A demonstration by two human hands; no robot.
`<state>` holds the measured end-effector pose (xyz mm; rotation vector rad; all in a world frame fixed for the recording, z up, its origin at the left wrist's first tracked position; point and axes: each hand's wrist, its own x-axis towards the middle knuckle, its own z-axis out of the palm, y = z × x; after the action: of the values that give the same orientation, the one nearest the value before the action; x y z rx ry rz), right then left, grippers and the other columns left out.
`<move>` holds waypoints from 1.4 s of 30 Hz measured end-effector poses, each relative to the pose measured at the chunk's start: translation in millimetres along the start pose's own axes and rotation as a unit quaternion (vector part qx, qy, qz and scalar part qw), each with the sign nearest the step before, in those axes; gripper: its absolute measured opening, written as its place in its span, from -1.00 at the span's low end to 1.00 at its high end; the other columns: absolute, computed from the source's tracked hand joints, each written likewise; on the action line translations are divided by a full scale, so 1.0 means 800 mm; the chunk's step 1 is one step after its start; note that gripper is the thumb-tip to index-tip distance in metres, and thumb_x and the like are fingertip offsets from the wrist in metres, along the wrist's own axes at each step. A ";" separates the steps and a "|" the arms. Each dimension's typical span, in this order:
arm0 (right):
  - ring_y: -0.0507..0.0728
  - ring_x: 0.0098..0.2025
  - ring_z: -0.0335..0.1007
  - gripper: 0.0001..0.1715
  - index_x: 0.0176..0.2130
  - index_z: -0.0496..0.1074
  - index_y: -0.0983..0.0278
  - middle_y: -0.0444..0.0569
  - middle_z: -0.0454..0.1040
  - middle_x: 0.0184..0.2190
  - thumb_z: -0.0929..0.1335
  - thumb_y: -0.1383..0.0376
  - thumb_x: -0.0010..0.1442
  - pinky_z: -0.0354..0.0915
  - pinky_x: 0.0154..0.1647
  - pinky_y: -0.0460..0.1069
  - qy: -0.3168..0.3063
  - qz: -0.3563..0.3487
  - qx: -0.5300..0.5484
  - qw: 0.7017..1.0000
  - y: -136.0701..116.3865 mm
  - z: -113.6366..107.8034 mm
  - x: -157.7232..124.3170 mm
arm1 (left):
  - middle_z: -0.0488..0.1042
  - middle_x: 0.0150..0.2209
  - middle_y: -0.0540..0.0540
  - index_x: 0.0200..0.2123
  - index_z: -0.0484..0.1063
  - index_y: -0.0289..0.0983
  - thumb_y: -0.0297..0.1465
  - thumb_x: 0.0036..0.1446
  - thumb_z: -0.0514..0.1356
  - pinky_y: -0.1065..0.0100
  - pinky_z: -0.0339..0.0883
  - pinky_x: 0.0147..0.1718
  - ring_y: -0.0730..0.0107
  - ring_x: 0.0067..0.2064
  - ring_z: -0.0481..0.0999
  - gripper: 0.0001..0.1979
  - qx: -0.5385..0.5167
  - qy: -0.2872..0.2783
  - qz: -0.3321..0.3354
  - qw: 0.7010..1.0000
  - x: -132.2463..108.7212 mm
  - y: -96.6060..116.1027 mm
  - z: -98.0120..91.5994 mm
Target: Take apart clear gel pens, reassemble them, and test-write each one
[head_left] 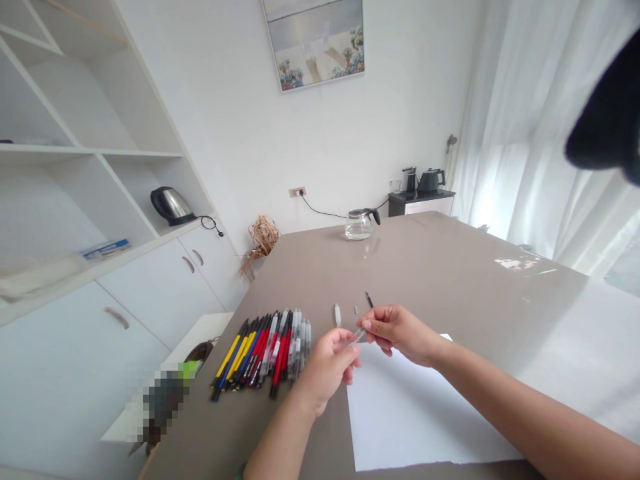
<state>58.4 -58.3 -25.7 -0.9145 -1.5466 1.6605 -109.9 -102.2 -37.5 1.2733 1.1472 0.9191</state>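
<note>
My left hand (333, 363) is closed round a clear pen barrel (356, 336), held tilted above the table. At the barrel's upper end, the thumb and fingers of my right hand (387, 328) pinch it. Just beyond my hands lie a short clear pen part (337, 315), a tiny metallic piece that looks like a spring (356, 310), and a thin dark piece like a pen refill (369, 299), partly hidden by my right hand. A sheet of white paper (415, 413) lies beneath my right forearm.
Left of my hands lies a row of several pens (255, 350), coloured and clear. A glass kettle (359, 225) stands at the far edge of the brown table (425, 267). White shelves (100, 153) line the left wall. A small side cabinet (423, 203) carries a dark kettle.
</note>
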 end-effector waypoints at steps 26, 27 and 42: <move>-0.09 -0.59 0.05 -0.71 -0.40 0.35 0.36 -0.10 0.28 -0.55 0.23 0.17 0.04 0.09 -0.60 -0.14 -0.037 -0.027 -0.098 0.994 -0.010 0.018 -0.009 | 0.19 -0.57 0.08 -0.34 0.24 -0.27 -0.19 0.04 -0.01 0.54 -0.02 -0.69 0.64 -0.63 0.10 -0.74 0.022 -0.015 0.009 1.000 -0.001 -0.005 0.006; -0.08 -0.58 0.07 -0.72 -0.36 0.34 0.35 -0.09 0.29 -0.53 0.24 0.18 0.04 0.12 -0.58 -0.14 -0.035 -0.033 -0.084 0.995 -0.010 0.019 -0.009 | 0.19 -0.57 0.08 -0.35 0.24 -0.27 -0.19 0.04 -0.01 0.54 -0.01 -0.69 0.64 -0.63 0.11 -0.74 0.019 -0.011 0.013 1.000 -0.001 -0.005 0.006; -0.02 -0.62 0.26 -0.89 -0.50 0.43 0.35 -0.06 0.38 -0.65 0.36 0.33 -0.15 0.17 -0.58 -0.13 0.135 0.147 -0.360 0.911 -0.004 -0.106 0.070 | 0.18 -0.59 0.10 -0.41 0.22 -0.27 -0.14 0.00 0.01 0.55 -0.08 -0.71 0.67 -0.66 0.08 -0.72 -0.010 0.016 0.013 1.000 -0.002 -0.003 0.004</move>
<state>101.4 33.6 -28.8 -1.7509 -1.9154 1.0511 -107.5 -104.5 -39.7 1.2631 1.1457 0.9708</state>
